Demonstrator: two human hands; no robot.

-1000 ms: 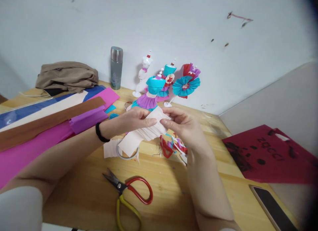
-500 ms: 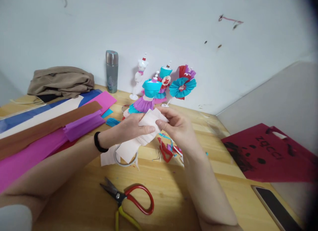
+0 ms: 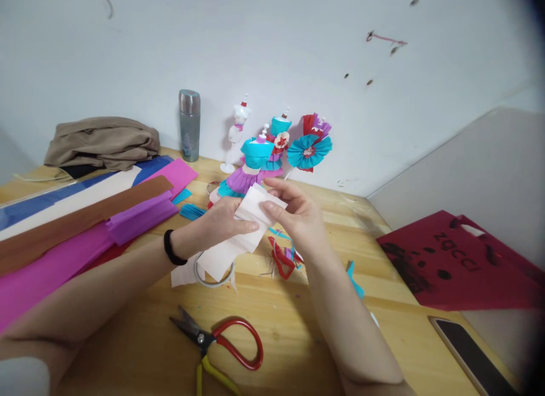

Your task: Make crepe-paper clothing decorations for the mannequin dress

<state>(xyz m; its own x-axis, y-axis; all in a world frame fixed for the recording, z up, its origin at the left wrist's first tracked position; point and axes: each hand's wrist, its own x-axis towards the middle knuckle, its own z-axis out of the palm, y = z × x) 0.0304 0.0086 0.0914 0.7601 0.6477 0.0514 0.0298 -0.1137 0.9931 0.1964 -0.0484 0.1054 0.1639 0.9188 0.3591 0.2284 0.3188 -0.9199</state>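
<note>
A folded strip of pale pink paper (image 3: 256,210) is held between both hands above the table. My left hand (image 3: 225,219) pinches its left side, thumb on top. On the right side, my right hand (image 3: 292,209) grips the paper with thumb and fingers. The strip's lower end hangs over a roll of tape (image 3: 214,279), near another pale piece (image 3: 184,274). Closer to me lie scissors (image 3: 204,338) with one red and one yellow handle, blades slightly apart. Just behind the hands stand small dress forms in coloured paper, one with a turquoise top (image 3: 257,152).
Coloured paper sheets (image 3: 80,237) cover the table's left side, with brown cloth (image 3: 102,140) and a flask (image 3: 189,126) behind. Red and blue scraps (image 3: 281,258) lie beyond my right wrist. A phone (image 3: 472,356) and a red bag (image 3: 460,262) are at the right.
The pale paper between my hands looks flatter and more squarely folded. My right forearm has shifted slightly left, uncovering a turquoise scrap beside it. The camera view has moved a little.
</note>
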